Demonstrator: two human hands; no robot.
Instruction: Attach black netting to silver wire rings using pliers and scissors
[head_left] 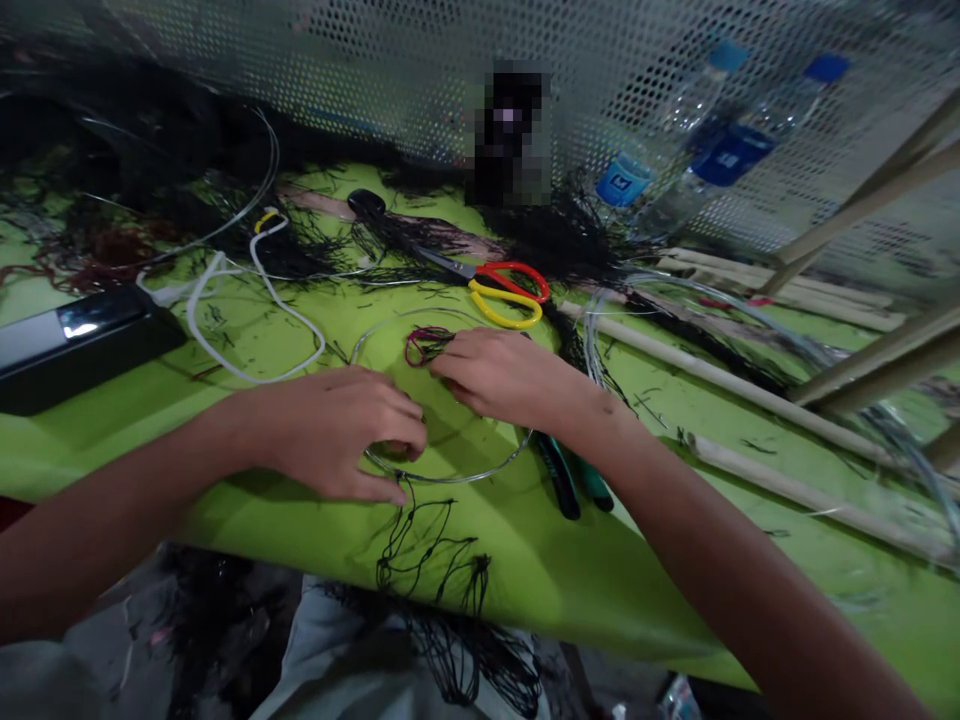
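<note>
My left hand [345, 428] is over the left side of a clear wire ring [469, 480], fingers curled and thumb apart from them. A gap shows between thumb and forefinger, with part of the ring in it. Black netting [431, 545] starts by the thumb tip and hangs over the table's front edge. My right hand [502, 378] lies across the ring's far right side, its fingers closed on a small bundle of black cord [442, 345]. A maroon loop [413, 347] sticks out at the bundle's left end. The fingertips are partly hidden.
Scissors [506, 290] with red and yellow handles lie beyond my right hand. Green-handled pliers [559, 478] are under my right forearm. A white cable [255, 378], a black box [90, 345], wooden sticks [817, 500] and two bottles [731, 155] surround the green table [285, 540].
</note>
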